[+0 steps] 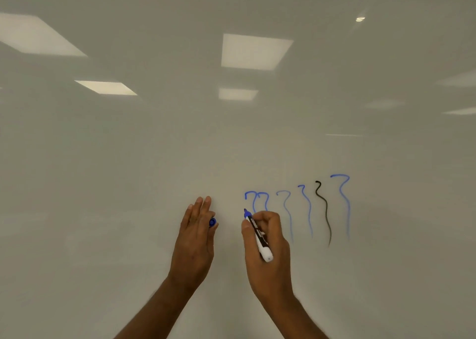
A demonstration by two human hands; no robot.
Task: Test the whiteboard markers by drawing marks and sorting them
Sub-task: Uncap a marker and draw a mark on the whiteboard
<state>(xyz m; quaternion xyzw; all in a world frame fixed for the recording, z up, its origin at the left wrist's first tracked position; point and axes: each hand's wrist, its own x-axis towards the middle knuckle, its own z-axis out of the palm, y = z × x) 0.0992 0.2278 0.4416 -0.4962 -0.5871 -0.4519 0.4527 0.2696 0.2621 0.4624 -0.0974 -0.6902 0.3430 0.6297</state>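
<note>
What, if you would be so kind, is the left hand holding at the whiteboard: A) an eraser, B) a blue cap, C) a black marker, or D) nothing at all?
B: a small blue cap shows between the thumb and fingers of the left hand, while the right hand holds the uncapped blue marker.

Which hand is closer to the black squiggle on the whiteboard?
Right. The right hand, gripping the blue marker, is left of the black squiggle; the left hand, holding the blue cap, lies farther left.
</note>
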